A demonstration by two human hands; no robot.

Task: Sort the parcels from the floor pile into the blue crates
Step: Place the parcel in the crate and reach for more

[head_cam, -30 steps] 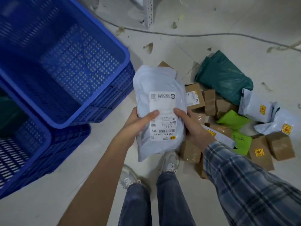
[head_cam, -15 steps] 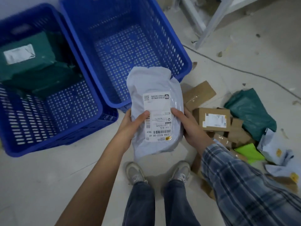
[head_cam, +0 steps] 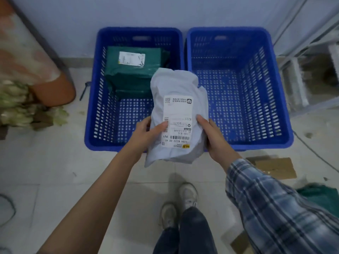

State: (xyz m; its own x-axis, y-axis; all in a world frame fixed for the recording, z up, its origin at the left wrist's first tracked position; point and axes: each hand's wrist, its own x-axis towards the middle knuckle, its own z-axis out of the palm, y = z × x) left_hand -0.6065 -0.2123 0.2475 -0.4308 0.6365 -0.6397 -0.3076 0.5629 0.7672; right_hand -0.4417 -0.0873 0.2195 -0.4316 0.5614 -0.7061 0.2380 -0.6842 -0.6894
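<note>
I hold a grey-white poly mailer parcel with a white shipping label upright in front of me, over the gap between two blue crates. My left hand grips its lower left edge, thumb on the label. My right hand grips its lower right edge. The left blue crate holds a dark green parcel with a white label at its far end. The right blue crate shows only its perforated floor.
Both crates stand against a pale wall. A flat brown cardboard piece and a green bag lie on the floor at right. A metal rack stands far right. An orange object and a leafy bundle sit at left.
My view has swung left from the floor pile to face both crates squarely. Both hands keep the same hold on the grey-white parcel, now over the crates' near rims.
</note>
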